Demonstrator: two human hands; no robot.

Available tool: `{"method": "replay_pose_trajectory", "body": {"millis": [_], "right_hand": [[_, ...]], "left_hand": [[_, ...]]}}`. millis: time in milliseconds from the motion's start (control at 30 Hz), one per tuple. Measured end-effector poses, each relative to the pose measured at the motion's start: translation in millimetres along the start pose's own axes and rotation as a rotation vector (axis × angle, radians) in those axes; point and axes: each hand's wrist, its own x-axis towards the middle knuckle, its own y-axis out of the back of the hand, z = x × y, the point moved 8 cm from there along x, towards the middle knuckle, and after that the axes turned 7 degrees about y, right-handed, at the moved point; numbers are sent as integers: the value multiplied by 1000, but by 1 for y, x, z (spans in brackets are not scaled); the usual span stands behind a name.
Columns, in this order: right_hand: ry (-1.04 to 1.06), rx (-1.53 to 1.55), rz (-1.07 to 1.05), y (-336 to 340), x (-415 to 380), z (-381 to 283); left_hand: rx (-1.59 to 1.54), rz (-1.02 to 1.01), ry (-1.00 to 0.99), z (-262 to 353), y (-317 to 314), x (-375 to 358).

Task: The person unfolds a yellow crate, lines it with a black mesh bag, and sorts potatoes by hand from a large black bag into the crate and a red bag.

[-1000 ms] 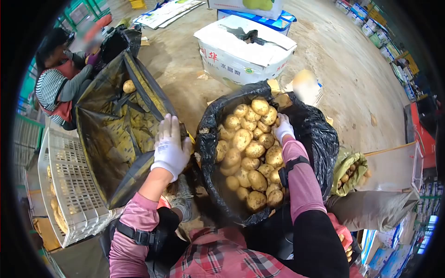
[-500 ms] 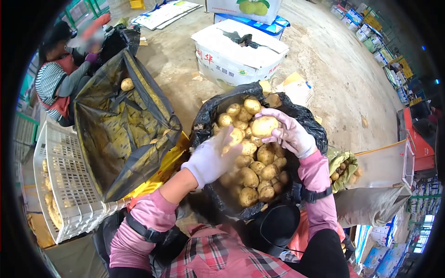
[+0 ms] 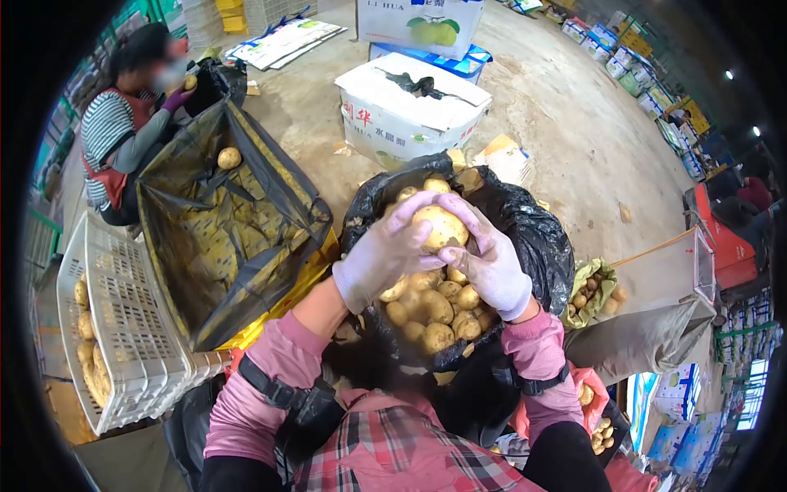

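Observation:
A large pale potato (image 3: 443,227) is held between my two gloved hands, above a heap of potatoes (image 3: 438,310). My left hand (image 3: 392,250) wraps the potato's left side, and my right hand (image 3: 485,256) grips it from the right with fingers over the top. The heap lies in a container lined with a black plastic bag (image 3: 537,234), its edges crumpled outward. Both hands partly cover the heap. To the left stands a yellow crate (image 3: 270,305) with a dark, dirty liner (image 3: 193,283); a single potato (image 3: 229,158) rests inside near its far end.
A white slatted crate (image 3: 135,344) with potatoes stands at far left. Beyond the liner a co-worker (image 3: 123,131) holds a potato. A white carton (image 3: 410,115) stands ahead. On the right are a green sack (image 3: 592,287) of small potatoes and a grey-covered bin (image 3: 648,328).
My left hand has moved right and up to join my right hand around the potato, which has shifted slightly left. The co-worker's hand is now raised with a potato.

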Motion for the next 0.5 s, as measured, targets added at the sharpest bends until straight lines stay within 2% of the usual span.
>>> {"method": "replay_pose_trajectory", "body": {"millis": [33, 100, 167, 233, 267, 300, 333, 400, 433, 500], "right_hand": [[66, -127, -50, -6, 1, -5], [-123, 222, 7, -9, 11, 2], [-103, 512, 95, 3, 30, 17], [-270, 292, 170, 31, 40, 89], [-333, 282, 195, 41, 43, 145], [-466, 106, 216, 46, 41, 183], [-568, -17, 145, 49, 41, 240], [-589, -257, 197, 35, 46, 297], [-590, -675, 83, 27, 58, 299], [-771, -662, 109, 5, 60, 337]], "left_hand": [[-261, -44, 97, 0, 0, -6], [-283, 21, 68, 8, 18, -17], [-308, 197, -34, 37, 39, -34], [-385, 321, -104, 51, 69, -53], [-470, 368, -153, 51, 86, -59], [-499, 390, -144, 48, 97, -63], [-527, 411, -132, 44, 107, -67], [-578, 473, -111, 37, 115, -71], [-577, 491, -94, 34, 116, -71], [-573, 511, -87, 32, 112, -70]]}}
